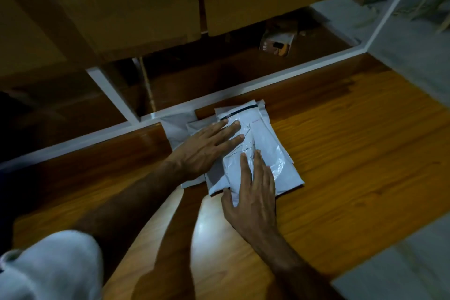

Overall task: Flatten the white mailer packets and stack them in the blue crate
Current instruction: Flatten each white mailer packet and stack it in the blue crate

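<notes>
Step in hand: While both palms lie on the pile, we judge that we are pressing the top white mailer packet (255, 143) flat; no blue crate shows anywhere in the frame.
Where the packets are: the pile sits at the centre of the frame on the wooden worktop (353, 153), its far end close to the white frame rail (243, 90); more white packets (177, 129) poke out beneath it toward the left.
Left hand: our left hand (207, 151) comes in from the lower left, its grip wide, fingers straight and spread, pressing the packet's left and upper part.
Right hand: our right hand (253, 192) comes in from the bottom, its grip wide too, fingers straight, flat on the packet's near end, the thumb over the near edge.
Key relation: the packet's long axis runs from the near end at lower centre up toward the black strip (239, 111) at its far end; the right hand holds down the near end, while the left is nearer the far end, so we judge a smoothing stroke would run along that axis, up the frame.
Beyond: cardboard boxes (121, 7) fill the upper left, dim and blurred.
Sleeve: a grey sleeve (53, 268) at lower left.
</notes>
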{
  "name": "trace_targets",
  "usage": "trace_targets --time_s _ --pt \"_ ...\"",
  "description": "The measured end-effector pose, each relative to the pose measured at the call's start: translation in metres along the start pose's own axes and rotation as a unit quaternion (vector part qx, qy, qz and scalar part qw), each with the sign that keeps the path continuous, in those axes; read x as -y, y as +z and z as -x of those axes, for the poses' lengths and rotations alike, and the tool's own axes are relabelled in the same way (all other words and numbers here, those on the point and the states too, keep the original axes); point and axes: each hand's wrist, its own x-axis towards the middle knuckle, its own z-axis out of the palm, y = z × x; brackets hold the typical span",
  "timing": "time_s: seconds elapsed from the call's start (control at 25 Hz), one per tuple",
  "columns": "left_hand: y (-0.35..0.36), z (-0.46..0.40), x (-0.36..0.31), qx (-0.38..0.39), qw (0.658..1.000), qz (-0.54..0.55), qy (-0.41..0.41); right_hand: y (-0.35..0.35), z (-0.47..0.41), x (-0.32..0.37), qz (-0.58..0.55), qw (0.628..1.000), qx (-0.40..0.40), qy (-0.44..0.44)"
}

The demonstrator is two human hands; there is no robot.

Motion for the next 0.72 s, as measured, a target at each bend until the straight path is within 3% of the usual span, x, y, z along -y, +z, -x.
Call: trace_targets --time_s 0.2,0.44,0.6,0.72 --pt "-0.003 0.107 -0.028 -0.099 0.99 0.04 -0.095 -0.028 0.019 0.024 -0.023 0.992 -0.008 -0.125" --pt "0.059 0.278 -0.125 -0.106 0.946 0.125 -0.281 -0.02 0.101 0.044 -0.043 0.927 0.186 -0.322" --pt "0.072 0.319 -0.166 -0.086 0.922 0.195 -0.323 -0.012 0.13 0.047 -0.087 0.905 0.248 -0.335" --pt "0.074 0.303 -0.161 -0.1 0.887 0.224 -0.39 0.0 0.124 0.066 -0.081 0.917 0.199 -0.337"
